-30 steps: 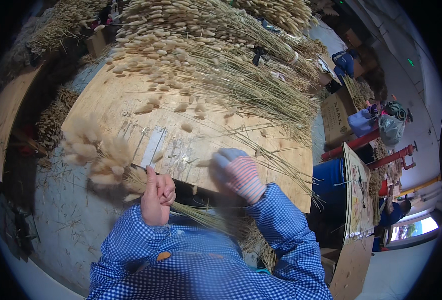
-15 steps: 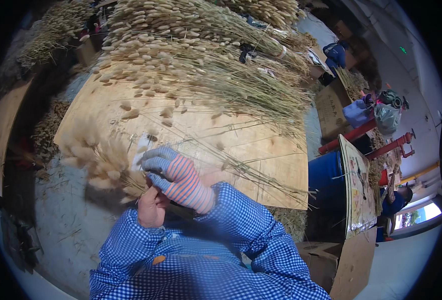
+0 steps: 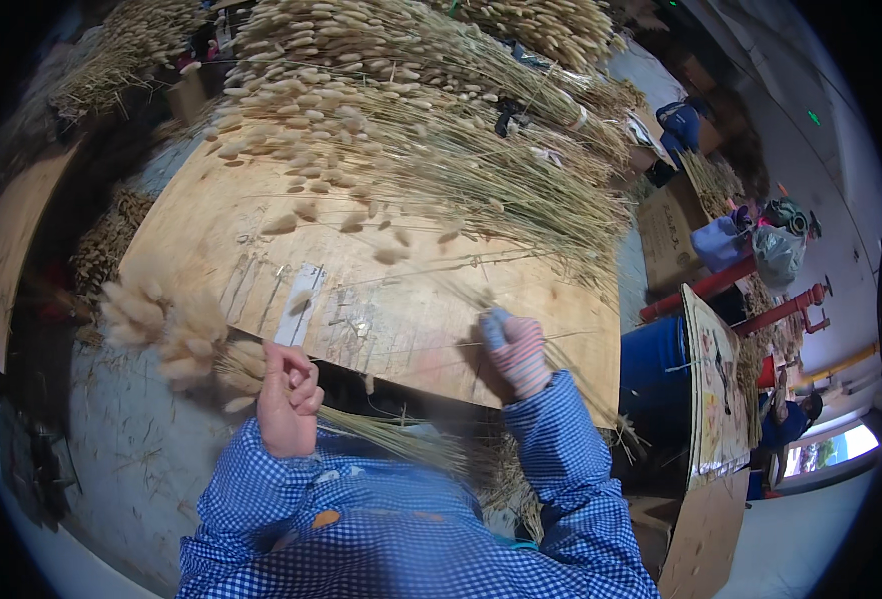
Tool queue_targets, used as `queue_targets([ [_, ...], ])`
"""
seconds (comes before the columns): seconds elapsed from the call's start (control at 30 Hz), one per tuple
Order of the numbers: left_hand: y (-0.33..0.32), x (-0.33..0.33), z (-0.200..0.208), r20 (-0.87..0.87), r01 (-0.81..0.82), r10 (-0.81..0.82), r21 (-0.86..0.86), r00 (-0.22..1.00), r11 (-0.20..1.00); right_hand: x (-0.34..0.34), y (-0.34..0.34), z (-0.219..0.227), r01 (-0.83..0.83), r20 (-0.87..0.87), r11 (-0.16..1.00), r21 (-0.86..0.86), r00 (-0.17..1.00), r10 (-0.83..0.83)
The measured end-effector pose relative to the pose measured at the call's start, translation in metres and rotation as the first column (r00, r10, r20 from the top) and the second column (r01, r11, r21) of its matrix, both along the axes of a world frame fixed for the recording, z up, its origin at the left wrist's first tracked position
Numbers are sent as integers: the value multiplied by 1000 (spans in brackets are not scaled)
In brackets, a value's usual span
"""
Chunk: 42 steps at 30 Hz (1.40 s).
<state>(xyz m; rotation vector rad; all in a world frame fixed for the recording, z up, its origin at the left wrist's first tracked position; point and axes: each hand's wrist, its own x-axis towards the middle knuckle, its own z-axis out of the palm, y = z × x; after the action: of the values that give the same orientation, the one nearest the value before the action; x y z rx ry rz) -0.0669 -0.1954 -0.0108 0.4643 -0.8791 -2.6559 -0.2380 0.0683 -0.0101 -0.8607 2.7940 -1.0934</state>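
Note:
My bare left hand (image 3: 288, 397) is closed around a bunch of dried bunny tail grass (image 3: 189, 344). Its fluffy heads fan out to the left, past the table's front edge, and its stems (image 3: 391, 437) trail to the right in front of my body. My right hand (image 3: 514, 351), in a striped glove, is over the front right of the wooden table. Its fingers are curled around a few thin bunny tail stems (image 3: 583, 384), partly blurred, whose ends run toward the table's right corner. Several loose heads (image 3: 354, 222) lie on the wood beyond.
A big heap of dried bunny tail grass (image 3: 431, 130) covers the far side of the wooden table (image 3: 191, 215). A white strip (image 3: 301, 302) lies near its front edge. To the right stand a blue barrel (image 3: 653, 364), a board (image 3: 713, 379) and red pipes (image 3: 706, 275). Other people are farther off.
My right hand has left the bunch at my left hand and moved right across the table, closing on loose stems. The left hand has shifted slightly and still holds the bunch.

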Motion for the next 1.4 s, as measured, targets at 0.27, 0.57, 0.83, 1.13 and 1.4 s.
queue_targets([
  [0.27,-42,13,6,24,-416,416,1,909,909,-51,72,-3,298,-83,946,125,954,-289],
  [0.57,-77,29,-1,-15,-250,255,145,967,957,-54,29,22,167,-154,981,102,977,-150],
  [0.83,-22,1,3,-102,-71,78,72,992,995,-62,-85,15,-263,-532,908,325,743,406],
  [1.13,-16,-8,1,4,-46,46,-15,999,999,-21,-119,28,-429,-447,900,81,791,417],
  [1.4,-22,-5,3,-10,-36,35,-30,999,999,23,-120,41,-507,-381,829,237,736,559],
])
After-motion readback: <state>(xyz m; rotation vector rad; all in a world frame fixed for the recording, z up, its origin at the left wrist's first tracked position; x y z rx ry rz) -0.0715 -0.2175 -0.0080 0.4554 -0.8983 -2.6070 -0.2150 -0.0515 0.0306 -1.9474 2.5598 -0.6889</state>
